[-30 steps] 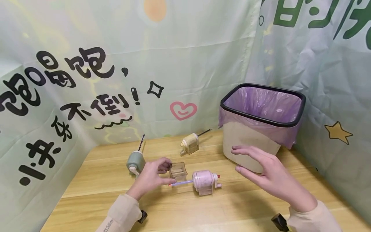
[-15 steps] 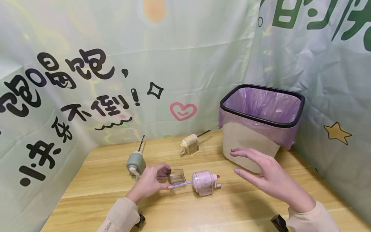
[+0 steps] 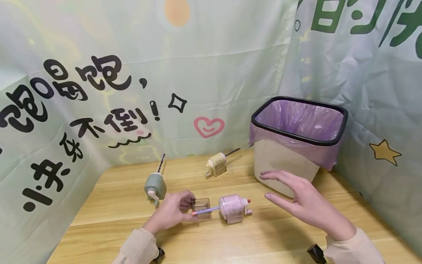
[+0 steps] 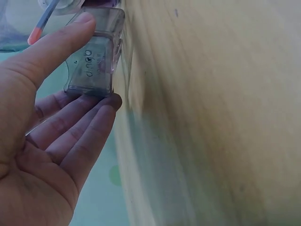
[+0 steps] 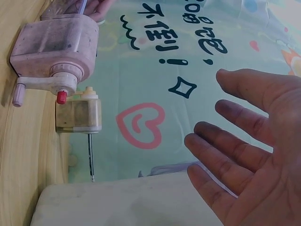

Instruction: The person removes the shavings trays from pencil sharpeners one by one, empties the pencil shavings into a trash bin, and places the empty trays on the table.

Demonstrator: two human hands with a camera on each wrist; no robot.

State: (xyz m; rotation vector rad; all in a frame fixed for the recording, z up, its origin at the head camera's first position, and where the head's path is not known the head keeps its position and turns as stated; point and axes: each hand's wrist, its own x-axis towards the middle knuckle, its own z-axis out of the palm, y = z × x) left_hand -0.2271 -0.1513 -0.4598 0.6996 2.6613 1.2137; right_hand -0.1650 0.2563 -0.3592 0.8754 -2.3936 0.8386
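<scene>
My left hand point(image 3: 171, 211) pinches a small clear brownish shavings drawer point(image 4: 91, 68) between thumb and fingertips, low by the tabletop. Beside it stands a pink crank pencil sharpener point(image 3: 232, 208), its crank and a red tip facing right. A blue pencil point(image 3: 207, 210) sticks out of its left side, passing in front of the drawer in the head view. My right hand point(image 3: 304, 201) hovers before the bin, its fingers spread and holding nothing; in the right wrist view the palm and fingertips point(image 5: 193, 141) show bare.
A grey-green sharpener point(image 3: 155, 185) with a dark twisted pencil stands at the back left. Farther back is a yellow sharpener point(image 3: 217, 165) holding a black pencil. A white bin point(image 3: 280, 161) with a black rim and purple liner occupies the right. Printed cloth point(image 3: 244, 73) hangs behind the wooden table.
The drawer has come slightly nearer to me and turned in my left hand, now lying behind the pencil. My right hand has drifted a little left; the sharpeners stay put.
</scene>
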